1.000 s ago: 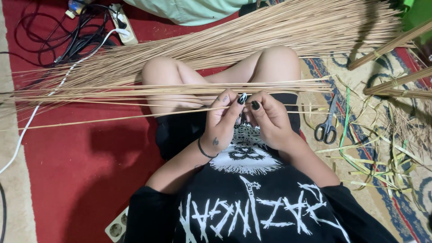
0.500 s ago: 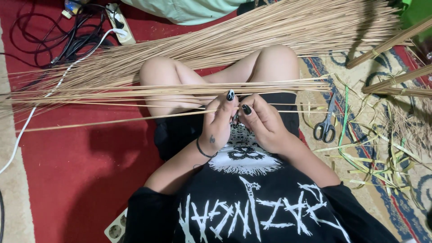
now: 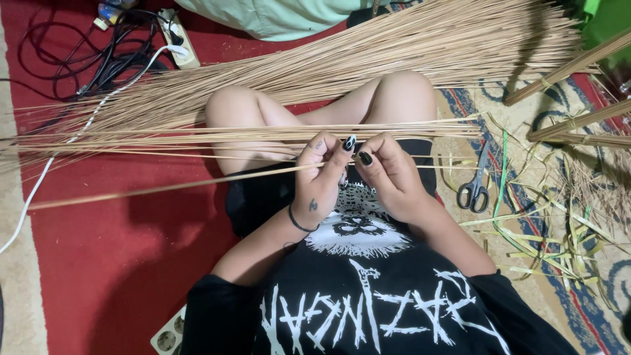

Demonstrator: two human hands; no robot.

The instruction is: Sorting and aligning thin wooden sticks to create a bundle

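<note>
Over the last second the two hands have drawn in closer over the lap and the thumbs have changed places on the work: the left hand [image 3: 320, 181] now shows its thumb lifted, dark nail up, and the right hand [image 3: 389, 174] has curled its fingers tighter, its thumb pressed down beside the left one, so the hands sit together, nearly touching, both pinched on one thin stick [image 3: 171, 186] that runs out long to the left across the thigh and over the red carpet [image 3: 98, 263]. The stick's far end has hardly shifted across the three pictures; only the fingers have moved, which reads as small fingertip work at the near end of the stick, not a pull or a lift. What lies right between the fingertips is too small to tell. Just beyond the hands a loose sheaf of sticks [image 3: 263, 135] lies across both knees, and behind it a far bigger pile [image 3: 407, 46] fans toward the upper right; neither has moved. To the right, on the patterned rug [image 3: 526, 98], lie scissors [image 3: 476, 187], green and yellow leaf strips [image 3: 526, 223] and several bound bundles [image 3: 572, 66], all untouched. At the upper left a power strip [image 3: 179, 39] with cables [image 3: 92, 59] sits on the carpet, and a second socket block [image 3: 172, 332] shows by the left elbow
</note>
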